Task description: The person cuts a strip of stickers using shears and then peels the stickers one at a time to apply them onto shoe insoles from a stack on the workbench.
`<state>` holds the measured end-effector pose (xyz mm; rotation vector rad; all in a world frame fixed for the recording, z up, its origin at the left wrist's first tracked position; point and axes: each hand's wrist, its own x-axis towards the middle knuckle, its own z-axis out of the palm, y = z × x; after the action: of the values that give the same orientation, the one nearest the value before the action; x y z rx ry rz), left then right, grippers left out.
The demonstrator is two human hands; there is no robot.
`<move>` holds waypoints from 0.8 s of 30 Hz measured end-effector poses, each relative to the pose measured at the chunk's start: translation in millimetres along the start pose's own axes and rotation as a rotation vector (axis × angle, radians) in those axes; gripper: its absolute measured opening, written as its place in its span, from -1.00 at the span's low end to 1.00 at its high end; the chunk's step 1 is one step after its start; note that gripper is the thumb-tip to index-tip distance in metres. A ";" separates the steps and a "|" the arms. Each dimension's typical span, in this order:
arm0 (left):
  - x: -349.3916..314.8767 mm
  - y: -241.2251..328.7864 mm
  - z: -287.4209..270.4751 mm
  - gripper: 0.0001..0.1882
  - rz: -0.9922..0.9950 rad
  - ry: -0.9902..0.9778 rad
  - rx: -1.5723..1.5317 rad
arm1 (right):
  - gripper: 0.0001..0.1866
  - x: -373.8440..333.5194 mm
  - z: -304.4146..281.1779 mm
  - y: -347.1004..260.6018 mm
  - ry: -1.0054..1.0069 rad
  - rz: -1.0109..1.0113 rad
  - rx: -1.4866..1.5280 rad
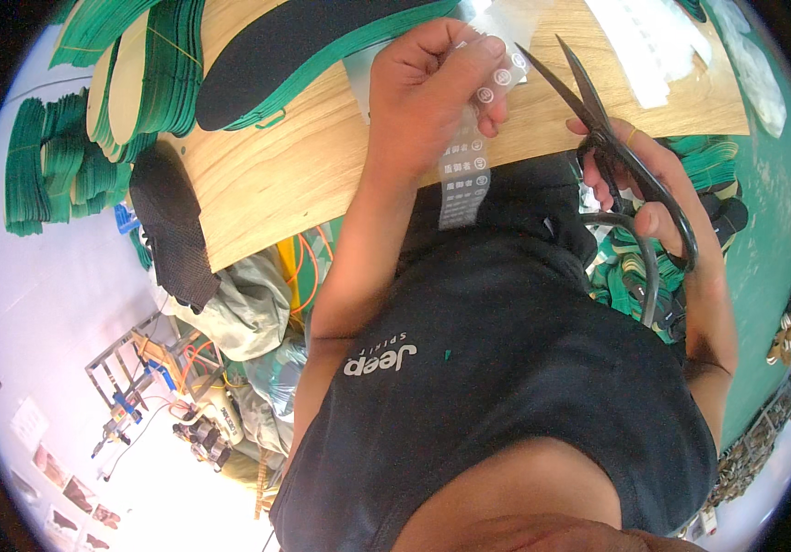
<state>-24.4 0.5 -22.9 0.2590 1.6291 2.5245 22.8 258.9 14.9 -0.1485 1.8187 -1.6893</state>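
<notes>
My left hand (pixel 432 97) is closed, thumb against fingers, on a translucent strip (pixel 463 175) printed with white marks. The strip's lower end hangs past the table edge in front of my dark shirt, while its upper end shows beyond my fingers. To the right, my right hand (pixel 644 175) grips large black scissors (pixel 588 103) by their looped handles. Their blades stand apart and point up and left, the tips close to the strip's upper part but seemingly not around it.
On the wooden table (pixel 322 175) lies a stack of black-topped green insoles (pixel 285 60). More bundled insoles (pixel 161 87) are at the left. White sheets (pixel 648 46) lie at the far right. A dark mesh item (pixel 170 225) hangs off the left edge. Green insole bundles (pixel 621 276) sit below on the right.
</notes>
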 end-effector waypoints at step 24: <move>-9.1 -9.1 6.5 -0.95 -0.100 0.037 -0.194 | 0.32 2.0 10.1 -15.4 0.077 0.019 -0.184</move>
<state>-14.0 8.1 -29.2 0.1083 1.3596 2.6008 21.2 246.7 28.7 -0.1444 2.0259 -1.5324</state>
